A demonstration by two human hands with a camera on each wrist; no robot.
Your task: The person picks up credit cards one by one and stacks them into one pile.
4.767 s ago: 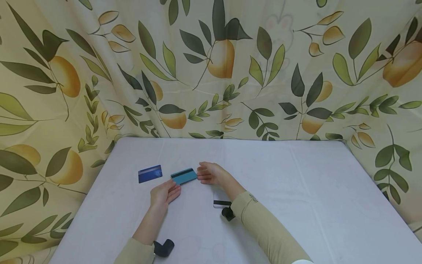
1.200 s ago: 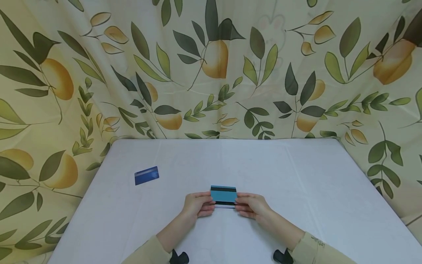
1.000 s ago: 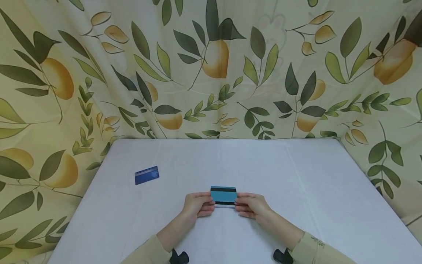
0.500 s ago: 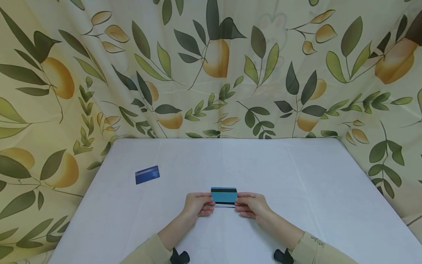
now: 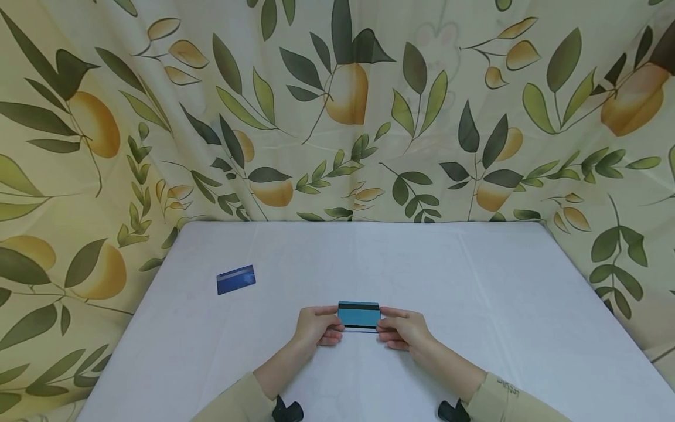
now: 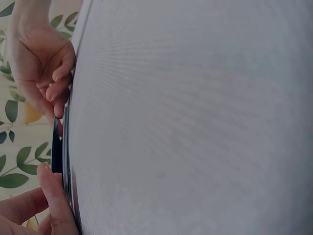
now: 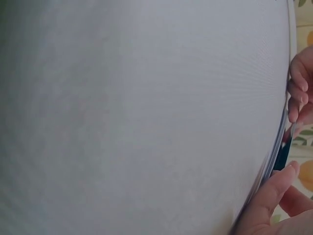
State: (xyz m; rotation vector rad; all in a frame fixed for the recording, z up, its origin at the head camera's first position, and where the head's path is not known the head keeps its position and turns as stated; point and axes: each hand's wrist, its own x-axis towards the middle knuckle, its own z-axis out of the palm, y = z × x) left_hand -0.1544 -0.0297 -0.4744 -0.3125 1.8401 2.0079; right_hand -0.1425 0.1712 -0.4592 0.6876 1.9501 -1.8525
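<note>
A teal bank card (image 5: 358,316) with a black magnetic stripe is held level between both hands, at the near middle of the table. My left hand (image 5: 314,328) pinches its left end, and my right hand (image 5: 405,329) pinches its right end. Just below the teal card, a dark strip and a thin pale edge of a second, white card show; most of that card is covered. Both wrist views catch the cards edge-on, as a dark teal edge (image 6: 57,154) between the fingers. Whether the two cards touch everywhere, I cannot tell.
A blue bank card (image 5: 235,279) lies tilted on the white tablecloth (image 5: 474,281), to the far left of the hands. Behind the table's back edge hangs a curtain (image 5: 316,158) printed with fruit and leaves.
Since the oldest frame, the teal card has come right and nearer, over the white card, and the right hand has taken its other end. Lately it slid slightly nearer, covering more white.
</note>
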